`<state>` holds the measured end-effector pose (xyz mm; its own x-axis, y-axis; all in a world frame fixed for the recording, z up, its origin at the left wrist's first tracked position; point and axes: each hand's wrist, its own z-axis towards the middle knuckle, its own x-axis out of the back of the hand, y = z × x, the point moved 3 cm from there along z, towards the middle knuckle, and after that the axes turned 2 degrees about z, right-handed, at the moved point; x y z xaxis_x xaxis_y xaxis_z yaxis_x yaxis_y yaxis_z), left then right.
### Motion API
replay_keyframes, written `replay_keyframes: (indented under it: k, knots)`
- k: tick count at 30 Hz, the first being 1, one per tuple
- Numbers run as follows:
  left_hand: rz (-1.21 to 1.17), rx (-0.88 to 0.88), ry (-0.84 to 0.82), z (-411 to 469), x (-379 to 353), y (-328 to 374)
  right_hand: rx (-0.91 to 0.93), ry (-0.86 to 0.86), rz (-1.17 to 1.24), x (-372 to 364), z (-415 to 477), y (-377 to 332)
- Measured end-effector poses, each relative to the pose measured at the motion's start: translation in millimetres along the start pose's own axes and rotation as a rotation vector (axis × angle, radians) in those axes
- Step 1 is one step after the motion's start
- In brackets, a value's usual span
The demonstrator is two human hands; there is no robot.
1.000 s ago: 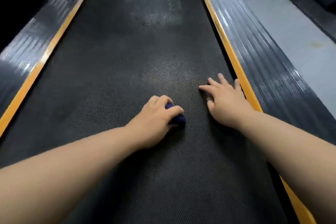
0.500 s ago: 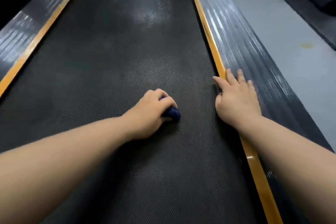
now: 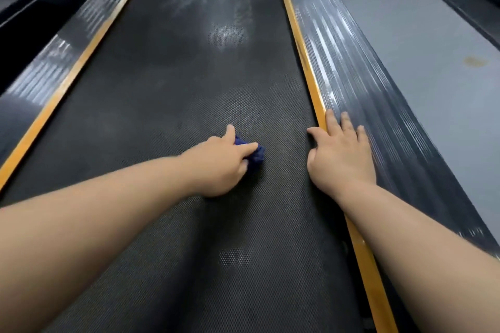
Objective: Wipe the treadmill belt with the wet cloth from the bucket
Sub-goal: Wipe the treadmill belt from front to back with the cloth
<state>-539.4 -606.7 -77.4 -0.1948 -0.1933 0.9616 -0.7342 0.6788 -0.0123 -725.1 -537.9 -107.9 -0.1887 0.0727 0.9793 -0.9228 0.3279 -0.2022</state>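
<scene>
Where print survives on the treadmill belt (image 3: 162,89), it is one line of worn pale lettering (image 3: 243,8) at the upper centre of the frame, too faded and blurred to read. Faint scribble-like marks lie to its left.

Belt: black with a fine dotted texture, running from the bottom edge to the top of the frame. A whitish scuffed patch (image 3: 230,34) sits just below the lettering.

Cloth (image 3: 257,155): dark blue and bunched into a small wad. It lies on the belt slightly right of the frame's centre, mostly covered by the hand.

Left hand (image 3: 219,162): clasps the cloth, with the fingers laid over the wad and the thumb raised toward the top of the frame.

Right hand (image 3: 341,149): flat and released, holding nothing. The straight fingers rest across the right orange strip (image 3: 305,62) and onto the ribbed grey side rail (image 3: 365,76), and the thumb lies on the belt edge.

Left orange strip (image 3: 67,84): borders a matching left rail (image 3: 32,81).

Floor (image 3: 433,35): grey, at the right of the frame, with a yellowish stain (image 3: 474,61).
</scene>
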Motion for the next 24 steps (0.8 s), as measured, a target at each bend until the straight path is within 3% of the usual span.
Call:
replay_keyframes:
  k: [4, 9, 14, 17, 22, 24]
  knots:
    - [0.052, -0.068, -0.005, 3, 17, 7, 0.002, 0.0, 0.012, 2, -1, 0]
    - [-0.087, 0.017, 0.25, 31, 30, -20, -0.002, -0.007, 0.023, 0, -1, 0]
    - [-0.078, 0.02, 0.176, 24, -13, -19, -0.003, -0.003, 0.038, 1, 0, 0]
    - [-0.06, -0.081, 0.205, -9, -22, -22, 0.004, -0.002, 0.042, 1, 0, 1]
    - [-0.057, -0.456, 0.245, -47, -31, -17, 0.0, 0.004, 0.044, 1, -2, 0]
    - [0.006, -0.407, 0.284, -17, -20, -27, 0.003, -0.001, 0.037, 1, -1, -1]
